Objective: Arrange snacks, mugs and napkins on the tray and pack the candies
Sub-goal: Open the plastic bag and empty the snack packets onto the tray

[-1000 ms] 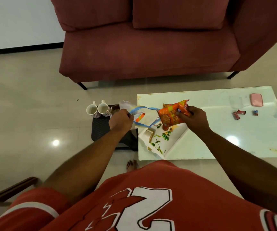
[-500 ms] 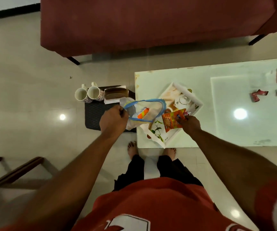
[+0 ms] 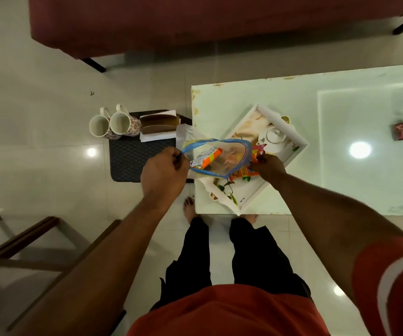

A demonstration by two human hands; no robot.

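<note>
Fingers (image 3: 178,157) on one bag (image 3: 220,163), two mugs (image 3: 113,123).

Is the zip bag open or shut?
Open. The zip bag has its blue rim spread in a wide loop, with a snack packet visible inside.

Legible text is scarce. Orange snack packet (image 3: 243,174), held in the right hand (image 3: 268,167) beneath the clear zip bag (image 3: 220,156): yellow band carries dark capital letters, partly covered; only a fragment resembling "ETRI" can be made out, reading uncertain. Second packet (image 3: 205,159) inside the bag: white end shows print, too blurred to read. Tray (image 3: 301,144): small dark mark near its lower rim, not legible. No other readable labels, numbers or signs.
</note>
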